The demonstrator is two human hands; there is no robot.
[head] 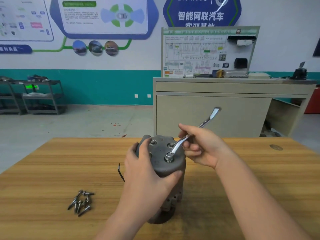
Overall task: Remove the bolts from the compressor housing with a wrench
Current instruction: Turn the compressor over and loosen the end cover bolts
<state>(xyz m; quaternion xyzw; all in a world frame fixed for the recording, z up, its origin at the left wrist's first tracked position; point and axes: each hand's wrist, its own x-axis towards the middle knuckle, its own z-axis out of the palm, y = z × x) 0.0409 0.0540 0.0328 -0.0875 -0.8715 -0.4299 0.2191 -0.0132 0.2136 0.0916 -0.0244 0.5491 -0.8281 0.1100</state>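
A grey compressor housing [161, 163] stands upright in the middle of the wooden table [52, 170]. My left hand [147, 177] grips its left side and front, thumb at the lower right rim. My right hand [200, 146] holds a silver ring wrench [194, 130] by its shaft. The wrench's ring end sits over a bolt [168, 155] on the housing's top face. Two more bolt heads [170, 145] show on the top, farther back. Several loose bolts [81, 202] lie in a pile on the table to the left.
A short black wire [120, 173] sticks out left of the housing. Beyond the table's far edge stands a beige cabinet [216, 104] with a training board on it. Dark shelving racks [34, 97] stand by the far wall on the left.
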